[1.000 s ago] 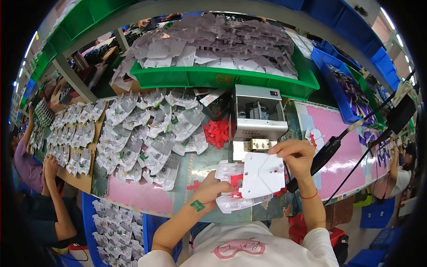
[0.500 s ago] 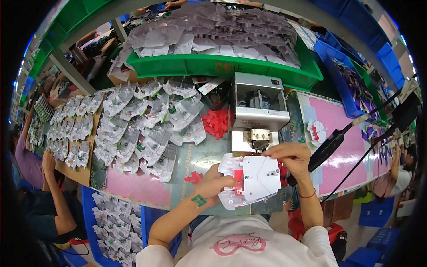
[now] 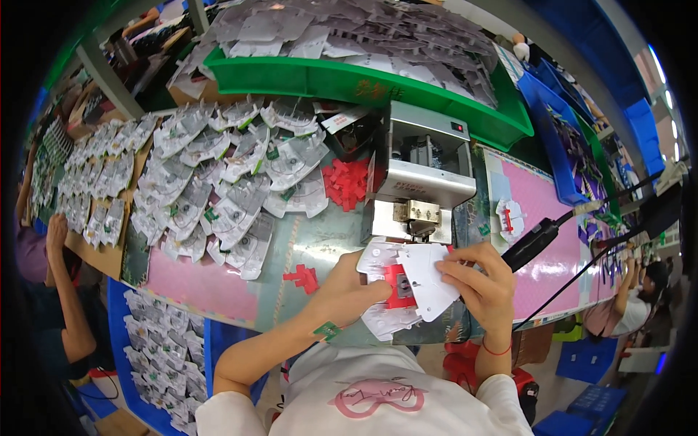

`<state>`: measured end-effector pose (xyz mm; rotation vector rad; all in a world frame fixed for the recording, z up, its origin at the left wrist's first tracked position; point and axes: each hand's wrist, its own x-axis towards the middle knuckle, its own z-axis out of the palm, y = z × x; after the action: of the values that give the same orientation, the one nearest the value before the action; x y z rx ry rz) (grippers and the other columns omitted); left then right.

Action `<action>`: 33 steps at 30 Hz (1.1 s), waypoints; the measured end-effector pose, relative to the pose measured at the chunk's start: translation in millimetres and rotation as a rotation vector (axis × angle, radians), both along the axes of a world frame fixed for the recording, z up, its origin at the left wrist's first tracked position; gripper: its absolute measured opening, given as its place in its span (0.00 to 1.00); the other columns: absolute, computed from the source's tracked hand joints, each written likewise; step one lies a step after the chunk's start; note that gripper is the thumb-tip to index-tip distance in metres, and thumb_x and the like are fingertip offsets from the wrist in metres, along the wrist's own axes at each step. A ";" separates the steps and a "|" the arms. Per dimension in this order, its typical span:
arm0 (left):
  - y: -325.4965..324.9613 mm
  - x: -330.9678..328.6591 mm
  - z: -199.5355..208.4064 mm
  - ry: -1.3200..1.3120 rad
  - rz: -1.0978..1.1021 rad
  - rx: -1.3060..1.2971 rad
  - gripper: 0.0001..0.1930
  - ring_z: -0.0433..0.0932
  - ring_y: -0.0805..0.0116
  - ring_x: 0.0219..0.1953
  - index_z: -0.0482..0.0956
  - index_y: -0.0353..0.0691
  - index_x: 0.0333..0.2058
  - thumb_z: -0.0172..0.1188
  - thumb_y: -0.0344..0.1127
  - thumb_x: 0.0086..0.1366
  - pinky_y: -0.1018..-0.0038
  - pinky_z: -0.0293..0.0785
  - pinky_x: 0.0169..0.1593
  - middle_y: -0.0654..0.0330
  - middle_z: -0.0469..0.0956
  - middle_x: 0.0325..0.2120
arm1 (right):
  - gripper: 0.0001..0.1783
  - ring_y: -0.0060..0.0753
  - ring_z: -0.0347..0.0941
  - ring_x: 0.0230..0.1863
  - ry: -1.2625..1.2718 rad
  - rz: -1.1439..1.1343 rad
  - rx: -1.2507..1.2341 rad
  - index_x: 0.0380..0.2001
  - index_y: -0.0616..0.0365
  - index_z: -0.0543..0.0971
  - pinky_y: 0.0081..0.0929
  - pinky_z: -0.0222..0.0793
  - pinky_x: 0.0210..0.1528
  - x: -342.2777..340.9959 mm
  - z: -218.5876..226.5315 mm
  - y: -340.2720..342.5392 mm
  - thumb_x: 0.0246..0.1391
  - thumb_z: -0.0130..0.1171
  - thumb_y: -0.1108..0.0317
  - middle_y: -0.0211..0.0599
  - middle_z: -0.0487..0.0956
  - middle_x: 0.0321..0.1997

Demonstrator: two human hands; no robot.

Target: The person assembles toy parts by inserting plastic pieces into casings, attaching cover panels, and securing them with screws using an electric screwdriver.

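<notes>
My left hand point(image 3: 347, 289) grips the left side of a white plastic housing point(image 3: 387, 321), its thumb on a red plastic piece point(image 3: 396, 280) set in the middle. My right hand point(image 3: 481, 282) pinches the right edge of a flat white cover plate point(image 3: 427, 285) between thumb and fingers. The plate lies tilted over the housing's right part, leaving the red piece exposed. Both parts are just in front of a silver bench machine point(image 3: 425, 178), close to its metal head point(image 3: 422, 212). A loose red piece point(image 3: 302, 277) rests on the table left of my left hand.
Many white housings point(image 3: 240, 182) cover the table's left side, near a red parts heap point(image 3: 345, 184). Behind is a green bin point(image 3: 313, 76) of white plates. A black cable-fed tool point(image 3: 534, 242) reaches in from the right; another housing point(image 3: 510, 219) lies beyond it.
The cover plate has turned and lifted off the housing's left part, showing more of the red piece. My right hand has come down onto the plate's edge. The view has shifted slightly.
</notes>
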<state>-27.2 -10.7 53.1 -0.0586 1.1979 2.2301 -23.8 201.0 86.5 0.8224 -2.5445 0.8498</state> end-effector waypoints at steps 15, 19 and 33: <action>-0.7 -0.9 1.8 0.078 -0.067 -0.085 0.15 0.69 0.82 0.27 0.72 0.30 0.38 0.50 0.23 0.48 0.80 0.68 0.29 0.64 0.74 0.27 | 0.12 0.33 0.70 0.26 0.114 0.011 -0.108 0.23 0.60 0.80 0.24 0.64 0.27 6.3 -4.4 -2.2 0.25 0.64 0.78 0.34 0.75 0.24; 1.1 -0.3 -0.6 0.097 -0.026 -0.027 0.14 0.69 0.82 0.26 0.73 0.30 0.37 0.50 0.23 0.48 0.80 0.68 0.29 0.64 0.74 0.27 | 0.12 0.32 0.70 0.25 0.121 0.012 -0.105 0.23 0.61 0.80 0.24 0.64 0.26 6.1 -6.0 -3.9 0.26 0.64 0.78 0.35 0.75 0.24; 0.1 -2.1 -9.2 0.110 -0.127 -0.089 0.19 0.71 0.80 0.30 0.70 0.29 0.42 0.49 0.21 0.47 0.80 0.70 0.34 0.63 0.75 0.30 | 0.13 0.32 0.70 0.25 0.117 -0.014 -0.004 0.23 0.60 0.80 0.24 0.63 0.26 10.9 -5.0 -6.0 0.25 0.63 0.78 0.35 0.74 0.24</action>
<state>-29.4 -10.6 43.9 0.1038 1.3224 2.0921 -12.9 195.0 81.5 0.8270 -2.4435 0.7787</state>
